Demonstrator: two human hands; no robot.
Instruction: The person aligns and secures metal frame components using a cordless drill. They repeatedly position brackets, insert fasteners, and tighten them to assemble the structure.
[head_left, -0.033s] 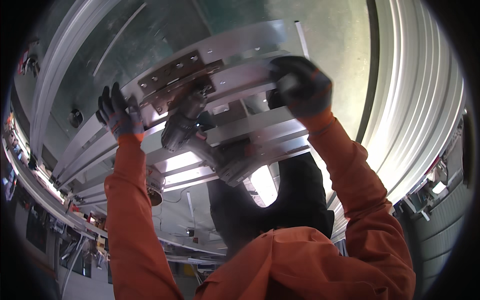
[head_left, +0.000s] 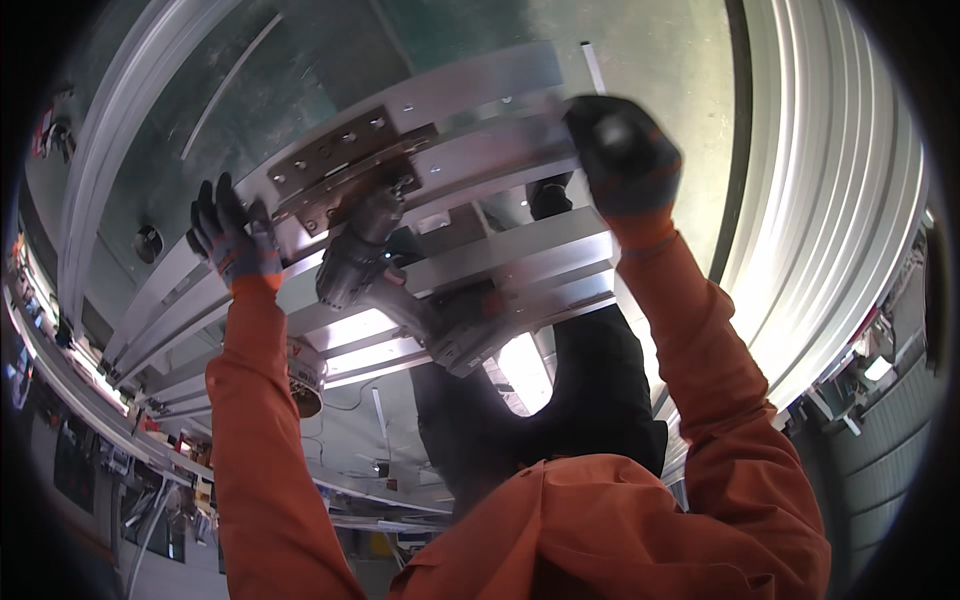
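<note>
My left hand (head_left: 237, 235), in a grey and orange glove, rests with fingers apart against the left end of a silver metal profile (head_left: 480, 145). By the profile's right end, my right hand (head_left: 628, 160) is curled into a fist; motion blurs it, and whatever is inside the fingers is hidden. Between the hands, a brown metal hinge (head_left: 345, 150) with several holes lies along the profile. A dark cordless drill (head_left: 355, 260) lies across the metal bars, its chuck close to the hinge and its battery nearer to me.
More silver bars (head_left: 560, 240) run crosswise under the drill. A round container (head_left: 306, 375) stands below my left forearm. Long pale profiles (head_left: 830, 150) line the right side, and others (head_left: 120, 130) curve along the left. A green sheet surface (head_left: 450, 30) lies beyond.
My right hand has moved a little to the right and away from me, along the profile's end. My left hand stays against the profile; the drill and hinge shift slightly left in the picture.
</note>
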